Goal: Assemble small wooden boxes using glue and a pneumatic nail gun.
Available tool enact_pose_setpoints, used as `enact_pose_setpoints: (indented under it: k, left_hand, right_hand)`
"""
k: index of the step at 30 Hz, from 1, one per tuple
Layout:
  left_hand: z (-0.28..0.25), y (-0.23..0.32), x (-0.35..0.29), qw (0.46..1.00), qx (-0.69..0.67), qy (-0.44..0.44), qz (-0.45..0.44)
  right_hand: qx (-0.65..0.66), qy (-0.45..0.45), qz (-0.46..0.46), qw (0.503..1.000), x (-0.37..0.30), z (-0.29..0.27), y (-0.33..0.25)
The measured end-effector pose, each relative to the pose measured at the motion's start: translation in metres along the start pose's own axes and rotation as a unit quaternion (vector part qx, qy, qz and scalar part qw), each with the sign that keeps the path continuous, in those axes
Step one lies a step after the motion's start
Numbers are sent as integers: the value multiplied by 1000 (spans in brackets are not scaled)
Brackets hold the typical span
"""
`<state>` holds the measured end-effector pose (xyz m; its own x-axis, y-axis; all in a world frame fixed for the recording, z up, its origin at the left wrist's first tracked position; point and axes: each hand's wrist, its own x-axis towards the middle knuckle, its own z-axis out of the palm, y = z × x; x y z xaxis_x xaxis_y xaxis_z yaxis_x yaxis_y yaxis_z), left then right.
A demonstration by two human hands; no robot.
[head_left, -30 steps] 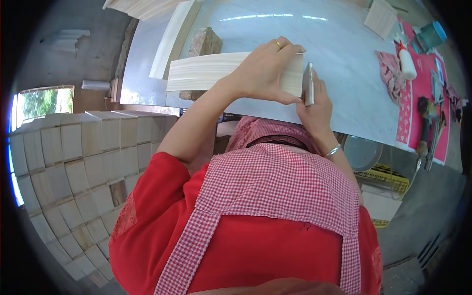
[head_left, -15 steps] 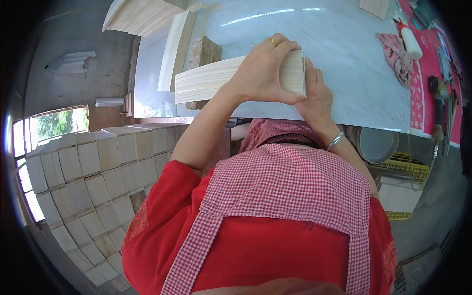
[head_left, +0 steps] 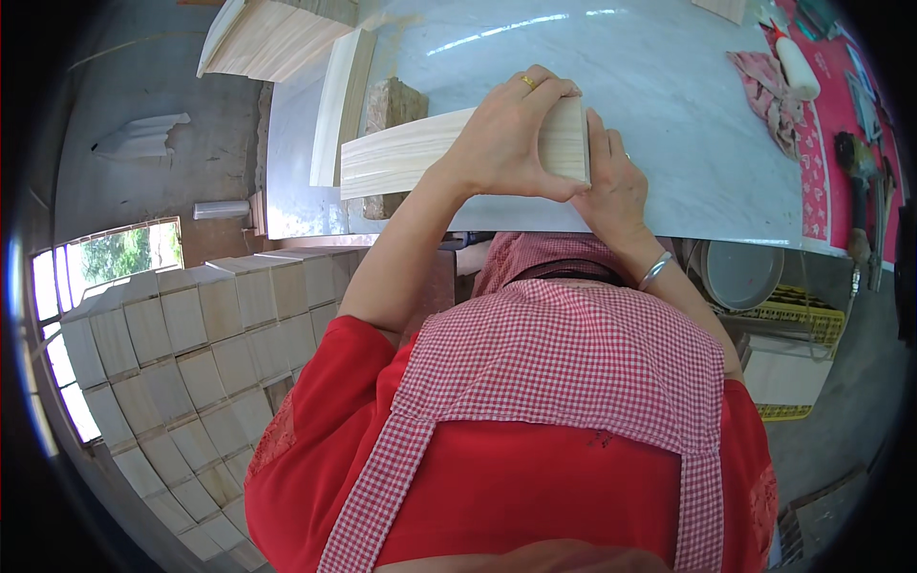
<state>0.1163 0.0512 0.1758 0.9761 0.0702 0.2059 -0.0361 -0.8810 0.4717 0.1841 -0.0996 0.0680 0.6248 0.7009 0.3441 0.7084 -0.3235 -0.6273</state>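
Note:
A long pale wooden box or block point(head_left: 401, 153) lies crosswise over the table, its left part resting by a rough brown block point(head_left: 395, 103). My left hand point(head_left: 511, 134) spans its top near the right end, thumb on the near edge and fingers on the far edge. At that right end is my right hand point(head_left: 614, 181), its fingers upright along the end face and partly hidden behind it. Whether the right fingers hold a small piece there, I cannot make out. A ring shows on the left hand, a bracelet on the right wrist.
A pale board point(head_left: 342, 105) and stacked wooden pieces point(head_left: 277, 38) are at the table's far left. A pink cloth point(head_left: 767, 91), a white bottle point(head_left: 796, 69) and a dark-handled tool point(head_left: 853, 172) lie right. Many wooden boxes point(head_left: 201, 363) are piled at lower left; a grey basin point(head_left: 740, 272) sits under the table.
The view has shifted slightly. Both hands keep their places on the wood, the right fingers a little lower along the end face.

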Motion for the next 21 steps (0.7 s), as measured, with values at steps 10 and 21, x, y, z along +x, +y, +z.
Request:
enact_pose_setpoints:
  k: [10,21]
  left_hand:
    - [0,-1,-1,1000,0,-1,2]
    - [2,-1,-2,1000,2,1,-8]
  right_hand:
    - [1,-15,9,1000,2,-3,-2]
    - [3,-15,13,1000,1,-2,-2]
